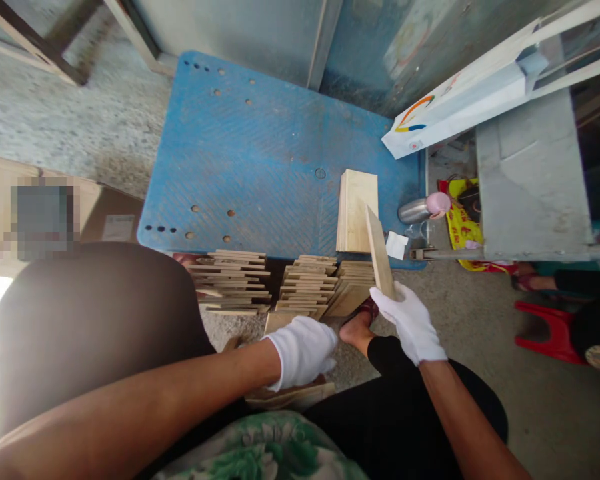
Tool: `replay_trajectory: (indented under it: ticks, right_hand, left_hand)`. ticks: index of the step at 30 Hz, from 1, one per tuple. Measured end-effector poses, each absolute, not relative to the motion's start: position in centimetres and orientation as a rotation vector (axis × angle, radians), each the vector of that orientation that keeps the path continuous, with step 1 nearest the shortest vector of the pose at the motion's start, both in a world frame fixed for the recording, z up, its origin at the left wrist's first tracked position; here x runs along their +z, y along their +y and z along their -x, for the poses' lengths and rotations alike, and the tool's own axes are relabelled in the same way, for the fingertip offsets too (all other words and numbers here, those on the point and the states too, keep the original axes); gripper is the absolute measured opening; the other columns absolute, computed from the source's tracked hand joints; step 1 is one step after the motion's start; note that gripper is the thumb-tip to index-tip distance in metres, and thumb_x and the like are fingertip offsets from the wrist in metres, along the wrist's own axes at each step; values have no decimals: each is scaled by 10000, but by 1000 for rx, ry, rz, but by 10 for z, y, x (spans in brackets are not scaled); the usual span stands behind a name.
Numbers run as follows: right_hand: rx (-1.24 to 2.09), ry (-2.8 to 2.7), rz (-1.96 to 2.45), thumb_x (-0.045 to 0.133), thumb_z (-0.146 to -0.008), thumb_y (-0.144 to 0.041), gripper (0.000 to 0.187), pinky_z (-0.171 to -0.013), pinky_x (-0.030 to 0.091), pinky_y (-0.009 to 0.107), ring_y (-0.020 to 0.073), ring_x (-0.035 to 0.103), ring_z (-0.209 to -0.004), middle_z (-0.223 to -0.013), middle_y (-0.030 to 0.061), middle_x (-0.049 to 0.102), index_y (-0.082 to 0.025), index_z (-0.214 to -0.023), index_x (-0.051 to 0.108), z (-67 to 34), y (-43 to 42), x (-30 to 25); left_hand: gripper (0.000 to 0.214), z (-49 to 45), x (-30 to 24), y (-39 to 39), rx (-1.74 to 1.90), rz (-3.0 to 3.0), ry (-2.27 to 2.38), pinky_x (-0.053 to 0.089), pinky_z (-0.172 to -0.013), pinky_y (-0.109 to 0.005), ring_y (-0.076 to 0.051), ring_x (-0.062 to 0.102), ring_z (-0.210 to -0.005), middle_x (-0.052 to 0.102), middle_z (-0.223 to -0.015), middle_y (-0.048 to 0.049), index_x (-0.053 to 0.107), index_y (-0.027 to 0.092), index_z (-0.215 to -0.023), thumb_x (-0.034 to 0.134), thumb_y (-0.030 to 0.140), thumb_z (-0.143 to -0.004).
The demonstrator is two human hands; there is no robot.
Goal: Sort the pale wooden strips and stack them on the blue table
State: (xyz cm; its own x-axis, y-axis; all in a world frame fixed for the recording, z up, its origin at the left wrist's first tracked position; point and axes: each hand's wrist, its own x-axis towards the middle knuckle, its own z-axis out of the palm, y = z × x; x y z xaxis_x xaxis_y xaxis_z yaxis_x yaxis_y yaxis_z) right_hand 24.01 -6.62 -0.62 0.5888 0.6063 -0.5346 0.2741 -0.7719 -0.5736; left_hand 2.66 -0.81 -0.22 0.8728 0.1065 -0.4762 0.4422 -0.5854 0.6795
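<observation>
My right hand [413,325], in a white glove, is closed around the lower end of a thin wooden board [379,250], which tilts up and away from me. My left hand [305,350], gloved in white too, hovers low over my lap with its fingers curled under; whatever they may hold is hidden. Just beyond it are stacks of wooden boards [307,287], laid unevenly along the near edge of the blue plastic pallet [260,153]. A neat pile of pale boards [357,183] lies on the pallet, partly behind the held board.
A steel flask with a pink lid [423,208] and a white paper scrap [396,245] lie at the pallet's right end. A white paper bag [460,93] leans there. Further right are a grey metal surface [530,180] and a red stool [547,333] beside another person's leg.
</observation>
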Motion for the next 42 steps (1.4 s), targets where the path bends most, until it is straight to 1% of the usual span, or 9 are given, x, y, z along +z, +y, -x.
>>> replay_trajectory:
  ticks: [5,11,17,20,26,30,32,36,42]
  right_hand:
    - [1328,122,1839,776,-655,-481,398,-810,559,378,225,644,-881,-875,57,665,-189,-894,648,-209,-117,30]
    - [1406,504,1519,763,-658,-525,383,-881,497,531,261,657,-857,-913,71,704,-216,-862,666,-173,-150,53]
    - [1428,622,1640,729,-696,-550,433,-864,497,498,270,675,-802,-847,117,706,-173,-890,645,-162,-165,65]
    - [1445,569,1835,747,-697,-520,445,-783,533,413,233,671,-747,-806,104,693,-155,-927,635,-172,-164,71]
    - [1504,-311,2478,774,-645,-468,494,-741,524,350,241,659,-832,-864,56,685,-237,-1067,660,-228,-145,84]
    - [945,-1450,2908,817,-498,-435,617,-639,489,406,309,654,-743,-910,99,677,-296,-1080,664,-251,-125,85]
    - [851,-1785,2926,797,-507,-431,587,-621,477,406,318,653,-731,-904,120,668,-281,-1061,669,-255,-115,81]
    - [1131,-2024,2799,757,-561,-426,447,-661,495,406,306,651,-737,-862,134,657,-244,-964,686,-263,-105,66]
    - [702,-2323,2635,822,-359,-473,631,-750,475,606,456,590,-888,-947,216,604,-166,-891,679,-269,-111,51]
  left_hand:
    - [416,-32,12,1,-403,-1857,422,476,-694,-281,-242,670,-886,692,-998,-91,611,187,-1114,470,491,-868]
    - [409,-31,16,2,-323,-1731,422,459,-720,-270,-218,665,-910,690,-1044,-54,569,254,-1216,436,473,-896]
    - [395,-27,15,-5,-472,-1958,423,492,-723,-350,-298,664,-916,687,-983,-122,624,163,-1055,473,473,-863]
    - [364,-24,16,-12,-523,-2077,422,502,-733,-391,-324,668,-887,687,-935,-154,640,119,-984,531,434,-836]
    - [313,-22,23,-14,-665,-2154,313,508,-668,-426,-372,674,-840,689,-906,-205,659,33,-953,554,307,-842]
    - [261,-22,25,-12,-682,-2216,308,496,-655,-410,-365,673,-834,679,-897,-225,645,5,-947,520,214,-852]
    - [257,-22,25,-12,-666,-2226,303,491,-648,-399,-352,672,-820,675,-892,-217,634,12,-959,522,216,-851]
    - [246,-21,29,-10,-660,-2263,241,488,-665,-402,-329,663,-816,661,-914,-207,621,30,-976,498,209,-859]
    - [254,-20,20,-13,-561,-2247,303,468,-618,-384,-331,651,-783,654,-878,-210,605,21,-985,471,196,-859]
